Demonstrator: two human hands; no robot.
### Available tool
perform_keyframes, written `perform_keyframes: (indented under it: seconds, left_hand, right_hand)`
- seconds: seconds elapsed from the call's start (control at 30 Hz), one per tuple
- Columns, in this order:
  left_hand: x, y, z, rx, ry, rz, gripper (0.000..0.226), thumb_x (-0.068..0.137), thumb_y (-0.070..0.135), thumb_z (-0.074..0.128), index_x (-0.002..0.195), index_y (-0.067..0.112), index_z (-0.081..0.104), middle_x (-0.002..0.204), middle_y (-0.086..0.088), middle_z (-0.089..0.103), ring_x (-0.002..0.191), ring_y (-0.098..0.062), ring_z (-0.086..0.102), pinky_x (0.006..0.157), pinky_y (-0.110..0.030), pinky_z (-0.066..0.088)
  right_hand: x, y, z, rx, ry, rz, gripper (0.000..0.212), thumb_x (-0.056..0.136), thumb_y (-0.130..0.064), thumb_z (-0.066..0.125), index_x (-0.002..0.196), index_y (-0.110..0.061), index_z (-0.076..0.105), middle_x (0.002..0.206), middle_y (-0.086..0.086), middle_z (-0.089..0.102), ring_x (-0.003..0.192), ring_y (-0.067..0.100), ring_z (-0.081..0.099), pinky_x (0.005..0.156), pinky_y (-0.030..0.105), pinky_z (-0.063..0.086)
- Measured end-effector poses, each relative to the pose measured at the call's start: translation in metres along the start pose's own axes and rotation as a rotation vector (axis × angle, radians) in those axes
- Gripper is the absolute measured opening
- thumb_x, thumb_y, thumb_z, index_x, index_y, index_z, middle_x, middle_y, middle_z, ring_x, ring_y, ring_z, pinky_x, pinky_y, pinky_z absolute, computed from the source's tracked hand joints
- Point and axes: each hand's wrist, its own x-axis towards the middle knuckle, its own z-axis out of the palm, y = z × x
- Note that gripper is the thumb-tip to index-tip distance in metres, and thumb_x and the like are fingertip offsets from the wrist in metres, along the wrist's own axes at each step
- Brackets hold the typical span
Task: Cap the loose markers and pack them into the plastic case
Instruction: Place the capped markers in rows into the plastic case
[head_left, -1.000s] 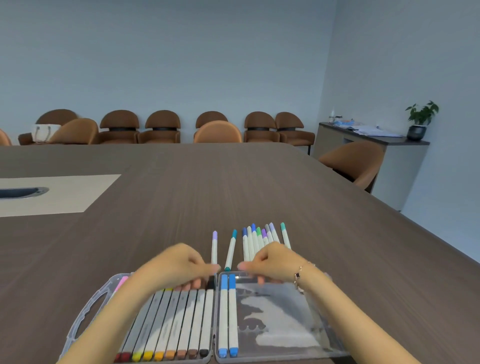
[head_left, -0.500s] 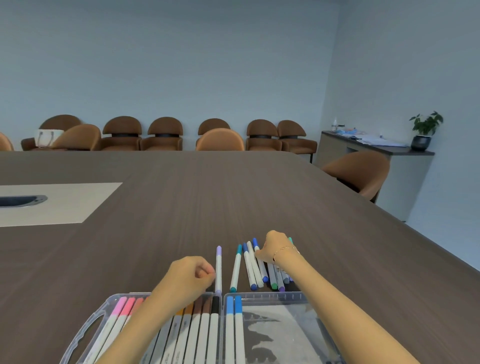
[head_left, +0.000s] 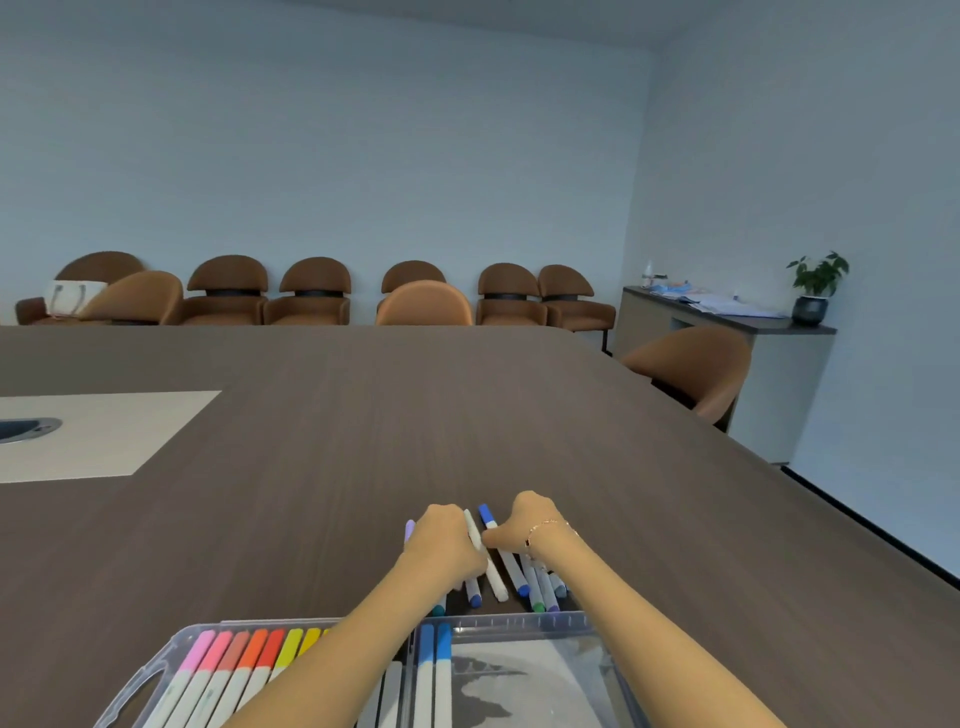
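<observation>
Several loose markers (head_left: 524, 582) lie side by side on the brown table (head_left: 322, 467), just beyond the open clear plastic case (head_left: 597, 631). The case's left half holds a row of pink, orange and yellow markers (head_left: 244, 654); its right half holds two blue markers (head_left: 434, 660). My left hand (head_left: 447, 540) is curled over the left end of the loose group and grips a white marker (head_left: 493, 577); a purple cap (head_left: 409, 530) shows beside it. My right hand (head_left: 524, 525), with a bracelet at the wrist, pinches a blue-capped marker (head_left: 487, 515). My fingertips are hidden.
A pale inlay panel (head_left: 104, 431) with a cable port sits at the table's left. Brown chairs (head_left: 423, 304) line the far edge and back wall. One more chair (head_left: 691, 364) and a sideboard with a plant (head_left: 815, 286) stand at the right.
The view has tilted up. My left hand has moved forward and right off the case onto the loose markers. My right hand has stayed on the group, now close beside the left.
</observation>
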Motion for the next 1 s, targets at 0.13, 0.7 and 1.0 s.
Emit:
perform_keyframes:
  seconds: [0.13, 0.7, 1.0]
  left_hand:
    - [0.003, 0.002, -0.010, -0.036, -0.014, -0.034, 0.016, 0.081, 0.021, 0.068, 0.083, 0.013, 0.053, 0.079, -0.002, 0.056, 0.082, -0.016, 0.063, 0.078, -0.025, 0.054]
    - [0.001, -0.036, -0.004, -0.211, 0.187, -0.067, 0.019, 0.082, 0.025, 0.071, 0.083, 0.011, 0.059, 0.078, -0.003, 0.056, 0.065, -0.010, 0.054, 0.055, -0.018, 0.042]
    - [0.005, -0.049, -0.012, -0.148, 0.111, -0.107, 0.024, 0.081, 0.027, 0.072, 0.077, 0.015, 0.052, 0.073, 0.000, 0.051, 0.062, -0.008, 0.049, 0.052, -0.014, 0.036]
  right_hand:
    - [-0.005, 0.012, -0.014, 0.204, 0.001, -0.011, 0.032, 0.084, -0.032, 0.060, 0.064, -0.014, 0.043, 0.057, -0.001, 0.034, 0.048, 0.009, 0.031, 0.046, 0.019, 0.030]
    - [-0.024, 0.059, -0.019, 0.527, 0.112, -0.021, 0.030, 0.090, -0.032, 0.057, 0.068, -0.011, 0.055, 0.060, 0.002, 0.041, 0.058, 0.012, 0.043, 0.053, 0.015, 0.040]
    - [-0.028, 0.059, -0.011, 0.578, 0.045, -0.053, 0.023, 0.089, -0.027, 0.056, 0.082, -0.005, 0.058, 0.079, 0.012, 0.049, 0.057, 0.013, 0.044, 0.048, 0.015, 0.043]
